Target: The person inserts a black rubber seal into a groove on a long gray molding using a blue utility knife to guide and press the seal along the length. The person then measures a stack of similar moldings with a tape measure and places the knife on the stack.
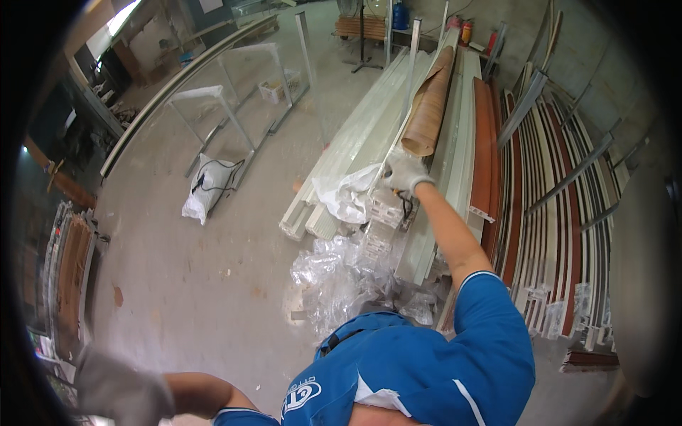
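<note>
My right hand (406,172), in a pale work glove, reaches forward over the long white profiles (355,153). Its fingers are curled; a small dark thing with a yellowish part (405,202) shows under the palm, too small to name. Just beyond the fingers lies a rolled wood-grain sheet (430,110), its open end toward me. Beside the hand, white plastic wrap (348,193) drapes over the profile ends. Far out at the lower left, my left hand (117,389), in a grey glove, is smeared by motion, and its fingers cannot be made out.
Crumpled clear plastic (334,273) heaps on the floor before me. Reddish-brown profiles (483,149) and striped long strips (554,213) stack at right between metal posts (526,106). At left stand a metal frame (234,117), a white sack (209,186) and a panel stack (71,277).
</note>
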The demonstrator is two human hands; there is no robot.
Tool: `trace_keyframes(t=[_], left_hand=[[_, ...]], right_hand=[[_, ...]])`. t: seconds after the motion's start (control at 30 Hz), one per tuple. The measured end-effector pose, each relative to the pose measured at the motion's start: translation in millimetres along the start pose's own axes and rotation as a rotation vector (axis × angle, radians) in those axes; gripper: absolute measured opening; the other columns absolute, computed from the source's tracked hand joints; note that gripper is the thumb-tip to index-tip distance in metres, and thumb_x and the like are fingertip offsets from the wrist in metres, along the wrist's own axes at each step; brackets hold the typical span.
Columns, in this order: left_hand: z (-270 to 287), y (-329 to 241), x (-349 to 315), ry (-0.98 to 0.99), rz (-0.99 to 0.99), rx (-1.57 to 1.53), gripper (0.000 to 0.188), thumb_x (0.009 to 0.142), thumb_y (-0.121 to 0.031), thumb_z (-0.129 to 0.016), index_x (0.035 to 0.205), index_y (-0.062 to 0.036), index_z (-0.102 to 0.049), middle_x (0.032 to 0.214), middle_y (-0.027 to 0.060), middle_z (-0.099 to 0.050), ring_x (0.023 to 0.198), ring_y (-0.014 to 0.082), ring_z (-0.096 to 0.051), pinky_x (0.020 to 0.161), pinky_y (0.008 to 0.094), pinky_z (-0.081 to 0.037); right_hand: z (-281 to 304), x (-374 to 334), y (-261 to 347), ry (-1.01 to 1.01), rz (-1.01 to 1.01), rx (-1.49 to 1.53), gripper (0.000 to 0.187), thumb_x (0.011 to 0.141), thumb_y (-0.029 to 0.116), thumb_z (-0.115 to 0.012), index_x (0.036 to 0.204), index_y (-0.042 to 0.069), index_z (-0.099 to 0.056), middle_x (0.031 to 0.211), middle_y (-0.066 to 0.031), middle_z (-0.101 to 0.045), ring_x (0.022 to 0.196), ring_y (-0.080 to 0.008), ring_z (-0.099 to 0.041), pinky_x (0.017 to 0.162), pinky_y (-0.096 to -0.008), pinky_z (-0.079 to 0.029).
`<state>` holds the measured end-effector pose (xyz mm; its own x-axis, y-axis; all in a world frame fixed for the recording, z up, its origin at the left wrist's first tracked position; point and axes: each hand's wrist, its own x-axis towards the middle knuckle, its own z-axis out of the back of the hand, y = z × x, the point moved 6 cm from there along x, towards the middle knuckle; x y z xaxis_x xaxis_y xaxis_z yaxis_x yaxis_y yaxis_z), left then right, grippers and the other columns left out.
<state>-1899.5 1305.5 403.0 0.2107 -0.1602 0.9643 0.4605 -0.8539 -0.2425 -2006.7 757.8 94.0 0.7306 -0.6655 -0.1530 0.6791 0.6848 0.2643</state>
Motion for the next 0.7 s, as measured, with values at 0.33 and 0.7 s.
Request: trace_keyframes(t=[0.33,0.7], left_hand=[[76.3,177.1,-298.8,-0.271,1.232,0.534,0.056,0.102,-0.022,-0.065,0.148,0.0055,-0.049,0.148,0.0179,-0.054,0.136,0.0264,-0.052,0.114,0.0375,-0.042],[65.0,91.1,-567.5,0.935,1.837,0.278,0.052,0.096,-0.036,-0.072,0.135,-0.002,-0.064,0.126,0.0182,-0.071,0.115,0.0242,-0.068,0.098,0.0343,-0.051]], right_hand=[[2.7,-62.4,-47.1,-0.441,-0.152,0.203,0.063,0.085,0.054,-0.075,0.133,0.016,-0.062,0.141,-0.0103,-0.059,0.134,-0.0328,-0.054,0.108,-0.0478,-0.046],[-311.2,-480.5,-80.8,-0.047,-0.634,0.399,0.037,0.085,0.035,-0.073,0.11,0.008,-0.072,0.105,-0.0174,-0.073,0.098,-0.0335,-0.07,0.089,-0.0456,-0.054]])
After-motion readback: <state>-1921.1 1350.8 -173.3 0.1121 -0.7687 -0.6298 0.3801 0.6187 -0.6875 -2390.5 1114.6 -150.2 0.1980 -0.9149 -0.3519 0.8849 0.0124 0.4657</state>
